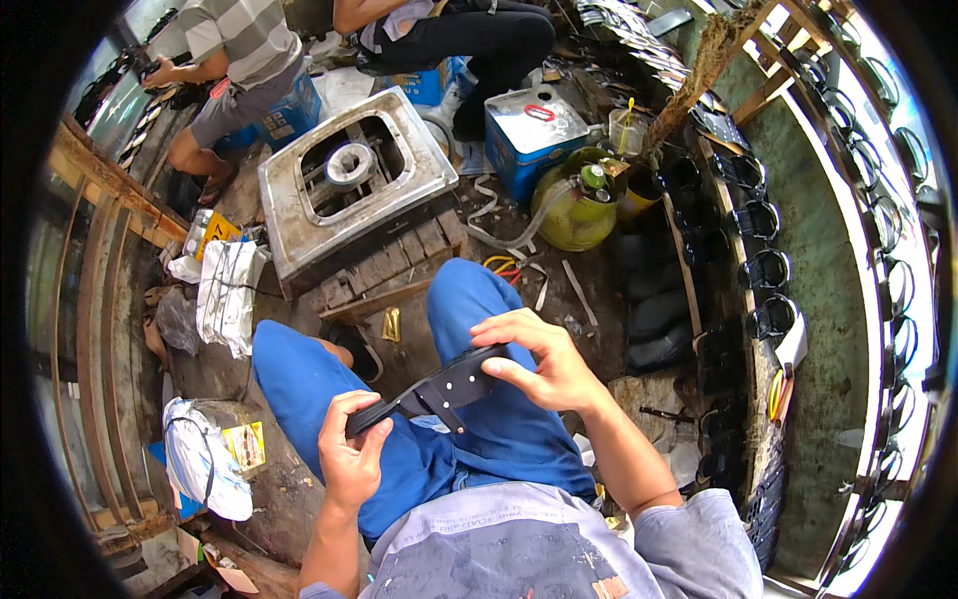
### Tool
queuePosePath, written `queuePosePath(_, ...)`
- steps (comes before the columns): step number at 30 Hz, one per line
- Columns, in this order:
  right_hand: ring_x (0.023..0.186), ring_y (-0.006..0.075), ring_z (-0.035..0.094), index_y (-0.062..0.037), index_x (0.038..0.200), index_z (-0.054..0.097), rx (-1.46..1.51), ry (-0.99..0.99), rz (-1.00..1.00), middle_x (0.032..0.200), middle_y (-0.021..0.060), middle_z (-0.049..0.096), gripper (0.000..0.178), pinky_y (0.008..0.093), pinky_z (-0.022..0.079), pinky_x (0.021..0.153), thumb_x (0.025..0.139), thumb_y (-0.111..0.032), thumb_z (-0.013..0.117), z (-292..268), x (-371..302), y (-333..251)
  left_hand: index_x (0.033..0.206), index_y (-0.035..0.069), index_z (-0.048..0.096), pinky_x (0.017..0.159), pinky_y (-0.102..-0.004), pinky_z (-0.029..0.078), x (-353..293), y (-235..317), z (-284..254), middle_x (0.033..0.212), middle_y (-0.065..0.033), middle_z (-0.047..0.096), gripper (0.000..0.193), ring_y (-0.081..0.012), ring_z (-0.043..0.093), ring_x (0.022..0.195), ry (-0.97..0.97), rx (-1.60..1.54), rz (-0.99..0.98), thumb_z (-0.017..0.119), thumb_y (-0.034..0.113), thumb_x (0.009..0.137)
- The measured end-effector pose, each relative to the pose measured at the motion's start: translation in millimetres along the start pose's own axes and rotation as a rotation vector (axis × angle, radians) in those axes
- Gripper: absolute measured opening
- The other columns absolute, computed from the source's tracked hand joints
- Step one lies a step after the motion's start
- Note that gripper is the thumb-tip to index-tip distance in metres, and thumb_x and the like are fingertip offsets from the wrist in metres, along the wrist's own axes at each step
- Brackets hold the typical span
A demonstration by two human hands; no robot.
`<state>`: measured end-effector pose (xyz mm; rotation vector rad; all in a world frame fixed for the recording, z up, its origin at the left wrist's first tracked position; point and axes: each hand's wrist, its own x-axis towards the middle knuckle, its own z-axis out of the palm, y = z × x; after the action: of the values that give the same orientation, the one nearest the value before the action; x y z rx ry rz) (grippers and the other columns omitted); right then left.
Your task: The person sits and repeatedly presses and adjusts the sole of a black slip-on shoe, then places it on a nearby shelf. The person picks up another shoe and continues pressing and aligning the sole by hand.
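A black sandal (439, 389) with pale round studs on its strap is held sideways above my lap, over my blue trousers. My left hand (353, 445) pinches its lower left end between thumb and fingers. At the upper right end, my right hand (537, 361) grips the sandal, with the thumb on the near face and the fingers over the top. A loose strap end (455, 419) hangs from the sandal's middle. The side turned away from me is hidden.
Ahead stands a metal stove (349, 170) on a wooden frame, with a green gas cylinder (579, 205) and a blue box (534, 140) to its right. Racks of black sandals (768, 270) line the right side. Wrapped white bundles (205, 459) lie left. Two people (244, 60) sit beyond.
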<state>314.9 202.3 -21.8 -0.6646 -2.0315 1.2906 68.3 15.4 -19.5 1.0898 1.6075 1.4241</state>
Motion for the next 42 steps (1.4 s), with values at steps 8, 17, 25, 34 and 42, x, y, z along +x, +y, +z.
queuePosePath(8, 0.101, 0.0231, 0.07, -0.0067, 0.104, 0.076, -0.085, 0.022, -0.015, 0.107, 0.0051, 0.078, 0.013, 0.0365, 0.048, 0.094, 0.092, -0.012, 0.076, 12, 12, 10, 0.117, -0.003, 0.06, 0.091, -0.0299, 0.053, -5, -10, 10, 0.118, -0.012, 0.06, 0.026, -0.0176, 0.062, 0.103, 0.029, 0.042, -0.049, 0.073, 0.002, 0.096)
queuePosePath(17, 0.119, 0.026, 0.065, -0.0031, 0.115, 0.072, 0.291, 0.024, 0.051, 0.123, 0.0124, 0.072, 0.027, 0.0383, 0.048, 0.106, 0.09, -0.007, 0.079, 11, -2, 26, 0.118, -0.004, 0.059, 0.093, -0.0312, 0.053, -9, -22, 4, 0.121, -0.0143, 0.06, 0.029, -0.0192, 0.062, 0.106, 0.046, -0.003, -0.022, 0.075, 0.004, 0.095)
queuePosePath(25, 0.104, 0.0272, 0.072, -0.0034, 0.102, 0.075, 0.075, 0.087, -0.01, 0.106, 0.0098, 0.078, 0.014, 0.0403, 0.053, 0.097, 0.089, -0.006, 0.079, 14, 1, 29, 0.118, -0.004, 0.059, 0.095, -0.0312, 0.053, -8, -22, 3, 0.123, -0.0142, 0.059, 0.028, -0.0188, 0.061, 0.109, 0.019, 0.02, -0.001, 0.073, -0.002, 0.093)
queuePosePath(34, 0.131, 0.0271, 0.056, -0.0002, 0.122, 0.068, 0.275, 0.079, 0.054, 0.132, 0.0159, 0.063, 0.039, 0.0475, 0.036, 0.119, 0.086, -0.006, 0.081, 16, -22, 35, 0.118, -0.003, 0.059, 0.098, -0.0319, 0.052, -13, -16, 3, 0.124, -0.0155, 0.06, 0.03, -0.0198, 0.061, 0.111, -0.026, 0.101, 0.062, 0.074, 0.001, 0.093)
queuePosePath(42, 0.131, 0.0285, 0.058, -0.0085, 0.131, 0.066, -0.453, 0.001, -0.203, 0.139, 0.0083, 0.062, 0.059, 0.0616, 0.017, 0.126, 0.074, -0.019, 0.074, 22, -15, -15, 0.113, -0.003, 0.064, 0.089, -0.0336, 0.056, -6, -4, 2, 0.114, -0.0169, 0.067, 0.029, -0.0241, 0.067, 0.101, 0.017, 0.17, 0.072, 0.078, -0.002, 0.088)
